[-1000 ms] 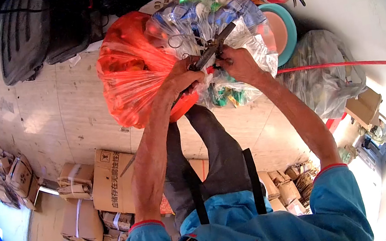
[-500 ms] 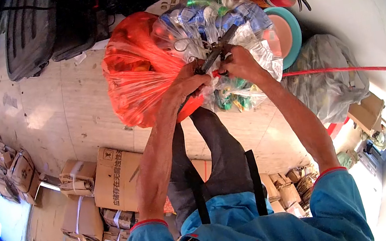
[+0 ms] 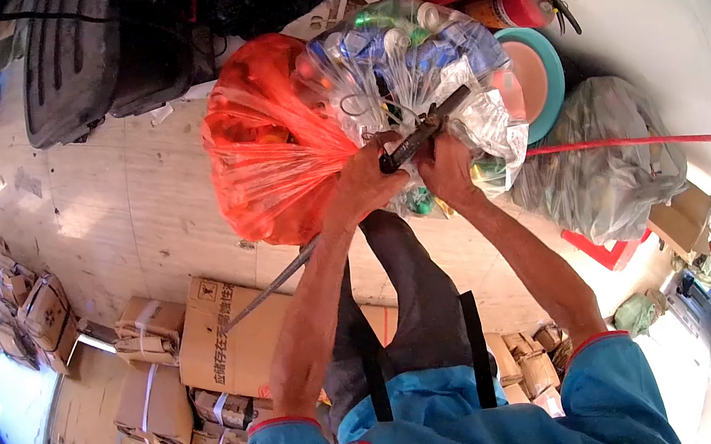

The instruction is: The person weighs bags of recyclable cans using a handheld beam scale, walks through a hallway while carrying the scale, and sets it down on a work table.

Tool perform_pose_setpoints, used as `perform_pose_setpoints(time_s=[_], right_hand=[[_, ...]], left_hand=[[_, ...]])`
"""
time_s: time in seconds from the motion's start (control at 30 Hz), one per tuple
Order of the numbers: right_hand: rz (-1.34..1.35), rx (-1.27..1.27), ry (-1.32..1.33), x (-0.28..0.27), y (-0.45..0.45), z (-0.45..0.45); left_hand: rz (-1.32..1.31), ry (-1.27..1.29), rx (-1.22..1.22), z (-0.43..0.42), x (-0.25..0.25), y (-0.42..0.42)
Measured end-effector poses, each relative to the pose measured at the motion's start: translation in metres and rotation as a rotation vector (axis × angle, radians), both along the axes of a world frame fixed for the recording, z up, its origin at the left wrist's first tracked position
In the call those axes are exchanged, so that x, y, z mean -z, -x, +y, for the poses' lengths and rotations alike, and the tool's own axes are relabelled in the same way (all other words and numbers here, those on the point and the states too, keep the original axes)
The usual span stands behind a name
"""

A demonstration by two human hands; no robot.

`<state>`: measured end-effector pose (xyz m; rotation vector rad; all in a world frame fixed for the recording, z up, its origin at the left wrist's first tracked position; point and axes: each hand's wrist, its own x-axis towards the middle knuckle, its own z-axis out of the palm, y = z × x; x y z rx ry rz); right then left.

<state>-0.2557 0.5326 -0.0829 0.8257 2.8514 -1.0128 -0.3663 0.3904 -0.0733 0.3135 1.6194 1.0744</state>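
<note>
Dark bar (image 3: 426,130) slants lengthwise across clear plastic bag (image 3: 419,65); near end pinched in left hand (image 3: 365,182), far end beyond right hand (image 3: 449,168), whose grip cannot be told.

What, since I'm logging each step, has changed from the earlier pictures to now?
The left hand and right hand have come toward the person's body with the dark bar. More of the thin rod shows beside the left forearm. No new hold or release is visible. The red bag and clear bag stayed about where they were; the camera view shifted.
</note>
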Motion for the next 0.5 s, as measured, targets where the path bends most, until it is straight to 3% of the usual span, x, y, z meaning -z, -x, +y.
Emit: perform_pose_setpoints(time_s=[0.07, 0.37, 0.5], right_hand=[[0.004, 0.044, -0.016, 0.001, 0.0, -0.007], [0.129, 0.102, 0.285, 0.002, -0.005, -0.009], [0.19, 0.048, 0.319, 0.003, -0.011, -0.009]], left_hand=[[0.124, -0.001, -0.007, 0.001, -0.004, -0.006], [0.031, 0.143, -0.062, 0.001, -0.002, -0.016], [0.109, 0.126, -0.054, -0.001, -0.013, -0.012]])
